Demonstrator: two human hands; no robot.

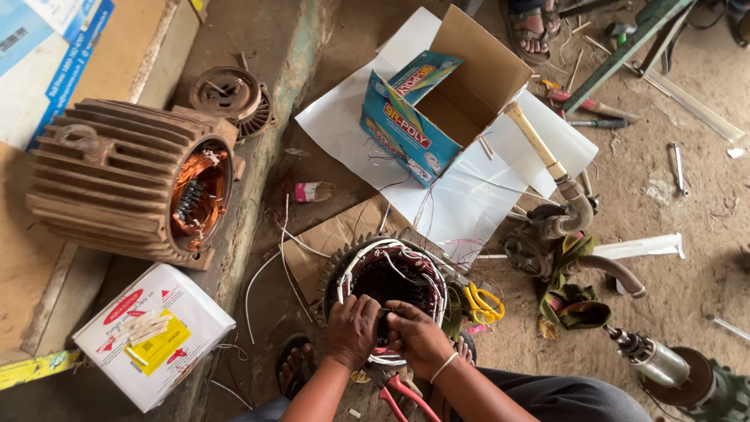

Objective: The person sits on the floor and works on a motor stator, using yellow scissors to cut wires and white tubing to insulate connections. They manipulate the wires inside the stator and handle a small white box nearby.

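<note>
A round motor stator point(391, 277) with dark red windings and white sleeved wires stands on the floor between my feet. My left hand point(351, 330) grips its near rim, fingers curled over the windings. My right hand point(416, 334) sits right beside it, fingertips pinching the wires at the same spot on the rim; a white band circles that wrist. Both hands touch each other over the coil. Red-handled pliers point(402, 395) lie just under my wrists.
A big rusty finned motor housing point(117, 184) with copper windings lies at left, a white box point(156, 336) below it. An open blue cardboard box point(437, 101) sits on white paper. Yellow scissors point(484, 303), a pump point(551, 230) and another person's sandalled foot point(531, 27) are nearby.
</note>
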